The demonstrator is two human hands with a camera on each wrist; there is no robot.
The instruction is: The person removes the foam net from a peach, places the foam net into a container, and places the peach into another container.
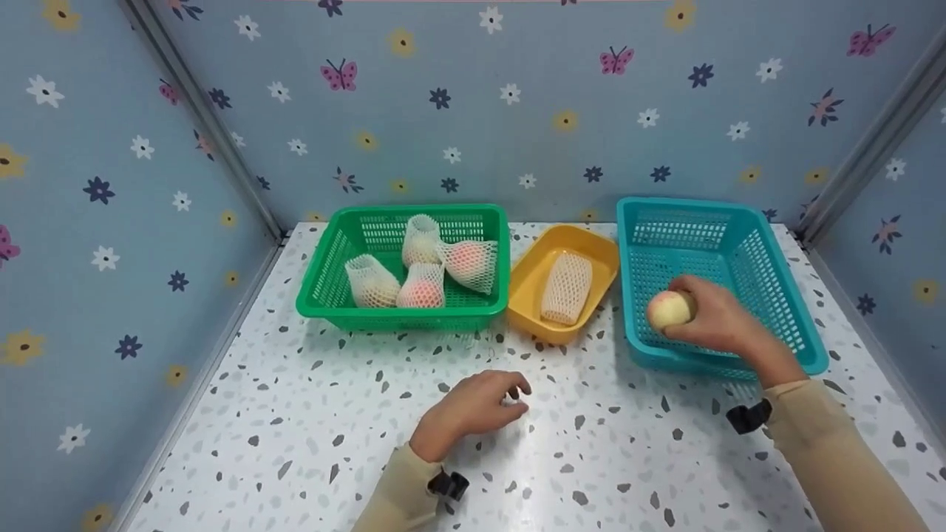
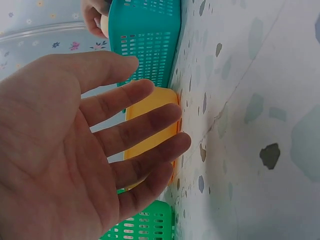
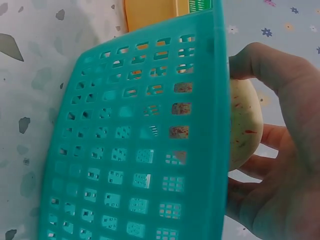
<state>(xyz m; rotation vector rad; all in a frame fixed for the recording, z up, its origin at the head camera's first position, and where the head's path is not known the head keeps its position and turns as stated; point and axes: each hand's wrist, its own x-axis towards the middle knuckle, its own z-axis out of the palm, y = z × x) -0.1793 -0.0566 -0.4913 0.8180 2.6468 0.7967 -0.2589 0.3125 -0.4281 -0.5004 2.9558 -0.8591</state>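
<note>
A pale yellow peach with a reddish blush (image 1: 670, 310) is gripped by my right hand (image 1: 713, 316) over the front left part of the teal basket (image 1: 724, 362). In the right wrist view the basket wall hides part of that peach (image 3: 246, 125). My left hand (image 1: 477, 405) hovers low over the table, holding nothing, its fingers relaxed and apart in the left wrist view. Beyond it stands a yellow tray (image 1: 526, 284) with white foam net sleeves (image 1: 567, 288) lying inside. The green basket (image 1: 403, 316) at the left holds several fruits in foam nets (image 1: 471, 262).
The speckled white table (image 1: 576, 451) carries the three containers in a row along its back. A flowered panel (image 1: 473, 103) rises behind them, with side panels at left and right. Black wrist straps (image 1: 749, 417) sit over the beige sleeves.
</note>
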